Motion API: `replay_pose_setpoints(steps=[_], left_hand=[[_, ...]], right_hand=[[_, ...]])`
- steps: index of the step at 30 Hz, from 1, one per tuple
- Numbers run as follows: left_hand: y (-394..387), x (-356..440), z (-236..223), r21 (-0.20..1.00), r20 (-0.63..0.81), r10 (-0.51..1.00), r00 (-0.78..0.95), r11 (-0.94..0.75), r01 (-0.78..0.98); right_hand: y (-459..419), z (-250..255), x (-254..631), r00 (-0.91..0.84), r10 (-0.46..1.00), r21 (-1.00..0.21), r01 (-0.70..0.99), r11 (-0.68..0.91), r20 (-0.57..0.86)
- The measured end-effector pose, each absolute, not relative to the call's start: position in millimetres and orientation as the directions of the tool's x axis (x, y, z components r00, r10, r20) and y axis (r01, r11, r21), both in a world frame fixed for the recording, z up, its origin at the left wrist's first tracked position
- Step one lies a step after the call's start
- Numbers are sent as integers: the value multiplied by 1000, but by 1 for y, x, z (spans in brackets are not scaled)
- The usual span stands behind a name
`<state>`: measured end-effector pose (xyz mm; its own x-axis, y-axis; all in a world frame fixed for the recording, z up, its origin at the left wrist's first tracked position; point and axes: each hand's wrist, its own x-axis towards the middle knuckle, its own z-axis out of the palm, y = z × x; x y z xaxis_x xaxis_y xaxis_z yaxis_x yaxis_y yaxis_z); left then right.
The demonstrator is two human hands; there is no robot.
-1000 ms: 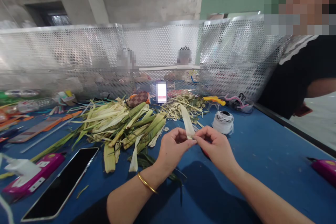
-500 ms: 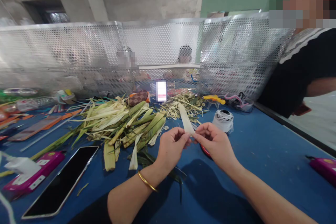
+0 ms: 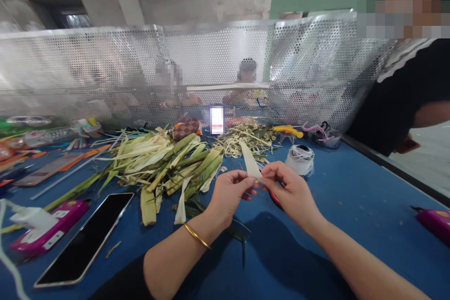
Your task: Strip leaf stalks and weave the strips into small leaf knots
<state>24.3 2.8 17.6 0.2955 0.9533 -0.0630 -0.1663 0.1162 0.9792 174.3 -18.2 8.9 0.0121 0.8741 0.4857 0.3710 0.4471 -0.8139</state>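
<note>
A pale strip of corn husk [image 3: 250, 160] stands up between my two hands, its free end pointing away from me. My left hand [image 3: 232, 195] pinches its near end between thumb and fingers. At the same end, the thumb and fingertips of my right hand [image 3: 290, 192] are closed on the husk too, close beside the left fingertips. Under the right hand a red-handled tool [image 3: 275, 197] lies mostly hidden. A spool of white thread [image 3: 300, 160] stands just beyond that hand. Left of my hands spreads a heap of green and yellow corn husks [image 3: 158, 159].
A phone [image 3: 86, 241] and a purple power strip [image 3: 52, 227] with a white plug lie at left. Shredded husk [image 3: 248, 138], a checkered pouch [image 3: 186, 129] and a yellow-handled tool [image 3: 288, 130] lie toward the perforated metal screen [image 3: 218, 56]. A person [image 3: 397, 93] is at right.
Both hands keep hold of the husk strip in nearly the same place. The right fingers have shifted slightly, and the whole view has moved a little.
</note>
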Motion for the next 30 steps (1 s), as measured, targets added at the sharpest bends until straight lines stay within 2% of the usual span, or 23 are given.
replay_pose_setpoints(steps=[6,8,18,27,30], left_hand=[[5,21,20,948,-105,940,325,193,-253],[4,21,20,940,-109,935,339,208,-272],[2,22,19,932,-104,931,349,213,-292],[2,27,17,977,51,960,275,9,-215],[1,28,16,983,82,962,261,-36,-178]], right_hand=[[-19,11,179,-218,722,-553,511,658,657],[-19,11,180,-230,706,-524,527,669,670],[-19,12,179,-114,775,-595,575,561,622],[-19,8,174,99,887,-819,443,366,450],[-19,7,172,128,894,-850,391,353,430]])
